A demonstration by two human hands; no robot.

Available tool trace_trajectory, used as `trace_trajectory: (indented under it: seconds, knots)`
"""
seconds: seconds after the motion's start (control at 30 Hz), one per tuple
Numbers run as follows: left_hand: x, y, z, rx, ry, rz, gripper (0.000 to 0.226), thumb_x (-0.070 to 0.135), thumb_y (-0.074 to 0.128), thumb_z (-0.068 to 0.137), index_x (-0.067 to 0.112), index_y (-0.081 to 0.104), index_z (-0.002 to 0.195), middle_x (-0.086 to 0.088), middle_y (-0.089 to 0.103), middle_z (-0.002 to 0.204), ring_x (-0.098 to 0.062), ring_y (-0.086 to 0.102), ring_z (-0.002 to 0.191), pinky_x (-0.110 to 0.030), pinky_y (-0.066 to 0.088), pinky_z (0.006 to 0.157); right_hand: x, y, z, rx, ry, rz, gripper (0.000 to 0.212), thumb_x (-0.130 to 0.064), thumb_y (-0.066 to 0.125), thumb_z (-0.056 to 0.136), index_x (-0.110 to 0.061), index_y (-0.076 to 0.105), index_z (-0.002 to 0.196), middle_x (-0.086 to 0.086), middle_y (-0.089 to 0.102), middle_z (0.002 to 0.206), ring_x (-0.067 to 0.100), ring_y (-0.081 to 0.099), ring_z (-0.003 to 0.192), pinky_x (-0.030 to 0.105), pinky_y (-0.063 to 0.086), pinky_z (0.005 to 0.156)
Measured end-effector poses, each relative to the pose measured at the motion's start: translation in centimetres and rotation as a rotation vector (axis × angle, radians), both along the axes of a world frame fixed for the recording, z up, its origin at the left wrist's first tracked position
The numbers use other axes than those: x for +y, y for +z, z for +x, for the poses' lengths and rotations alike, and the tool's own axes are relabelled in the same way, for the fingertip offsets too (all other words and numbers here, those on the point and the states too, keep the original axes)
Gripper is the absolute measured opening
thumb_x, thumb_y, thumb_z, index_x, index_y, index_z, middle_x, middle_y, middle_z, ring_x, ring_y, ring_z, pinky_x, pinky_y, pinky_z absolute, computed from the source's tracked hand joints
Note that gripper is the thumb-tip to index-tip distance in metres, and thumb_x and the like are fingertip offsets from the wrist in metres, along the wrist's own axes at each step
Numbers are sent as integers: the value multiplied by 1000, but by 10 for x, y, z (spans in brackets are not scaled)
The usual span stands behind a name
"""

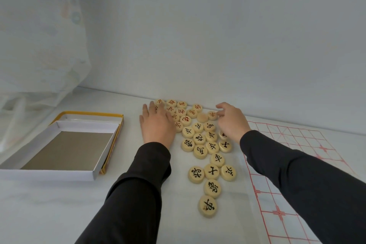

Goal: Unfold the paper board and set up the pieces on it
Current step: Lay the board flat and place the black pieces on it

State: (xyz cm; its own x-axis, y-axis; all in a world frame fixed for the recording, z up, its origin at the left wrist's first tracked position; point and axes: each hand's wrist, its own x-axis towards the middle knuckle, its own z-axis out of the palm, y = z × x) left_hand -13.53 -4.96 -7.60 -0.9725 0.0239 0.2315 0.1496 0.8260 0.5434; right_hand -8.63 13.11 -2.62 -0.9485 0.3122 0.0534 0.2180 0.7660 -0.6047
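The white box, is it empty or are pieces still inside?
Empty. The white box shows only its bare grey bottom; the round pieces lie out on the table.

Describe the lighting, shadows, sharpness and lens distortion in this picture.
Head view: soft, even light; only faint shadows under the left hand, right hand and pieces; no glare on the paper board, whose grid lines bow from wide-angle distortion; near pieces sharp, far ones slightly soft.

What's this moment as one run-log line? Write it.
board unfolded | pieces clustered off grid | left hand flat on red pieces | right hand at far red piece, grip unclear
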Motion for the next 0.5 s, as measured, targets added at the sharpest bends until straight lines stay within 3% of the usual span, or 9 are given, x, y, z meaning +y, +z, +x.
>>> trace_trajectory:
  seconds: [0.27, 0.4, 0.5]
  knots:
    - [1, -1, -9, -81, -4, -79, 55, 37, 21, 100, 10, 15, 148, -10, 15, 156, -26, 12, 144, -43, 11, 116, -11, -4, -13, -44, 73, -1, 56, 4, 42, 84, -17, 43, 136, 6, 55, 133, 22, 52, 119, 39, 46, 98]
    - [2, 0, -10, -16, -41, 101, 52, 35, 28, 99, 13, 23, 147, -6, 31, 151, -22, 29, 138, -38, 20, 115, -16, -6, -19, -23, 98, -24, 57, 5, 42, 83, -17, 43, 135, 5, 55, 133, 21, 52, 119, 39, 47, 97]
    - [2, 1, -14, 9, -47, 210, 53, 33, 32, 99, 14, 21, 148, -6, 29, 152, -21, 26, 139, -37, 23, 114, -18, -8, -22, 16, 105, -22, 57, 5, 41, 84, -17, 43, 136, 4, 51, 137, 21, 49, 123, 34, 45, 99]
